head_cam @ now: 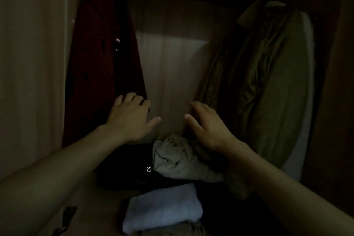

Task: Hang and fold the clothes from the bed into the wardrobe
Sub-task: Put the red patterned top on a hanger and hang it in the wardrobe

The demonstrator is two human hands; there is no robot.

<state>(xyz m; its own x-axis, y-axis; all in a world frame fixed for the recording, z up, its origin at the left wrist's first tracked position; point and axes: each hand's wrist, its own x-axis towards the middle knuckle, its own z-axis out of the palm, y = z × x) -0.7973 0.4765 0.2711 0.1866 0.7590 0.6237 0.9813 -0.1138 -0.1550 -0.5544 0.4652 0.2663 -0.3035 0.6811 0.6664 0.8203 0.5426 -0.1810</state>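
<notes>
Inside a dim wardrobe (182,59) with a pale wood-grain back panel, a dark red coat (103,53) with dark buttons hangs at the left and an olive, sheeny padded jacket (268,82) hangs at the right beside a white garment edge (304,101), leaving a bare gap of panel between them. On the wardrobe floor a crumpled cream cloth (178,157) lies against a heap of black clothing (130,166) bearing a small round silver emblem (148,169); nearer the camera sits a neatly folded white towel-like piece (162,207), soft and rectangular, resting partly on darker fabric. A small dark strap-like item (66,218) lies at lower left. Two bare forearms reach in over the pile. The left hand (130,119), palm down with fingers loosely spread and thumb out, sits at the hem of the red coat; whether it touches the cloth cannot be told. The right hand (206,126), fingers relaxed and slightly apart, hovers above the cream cloth, holding nothing.
</notes>
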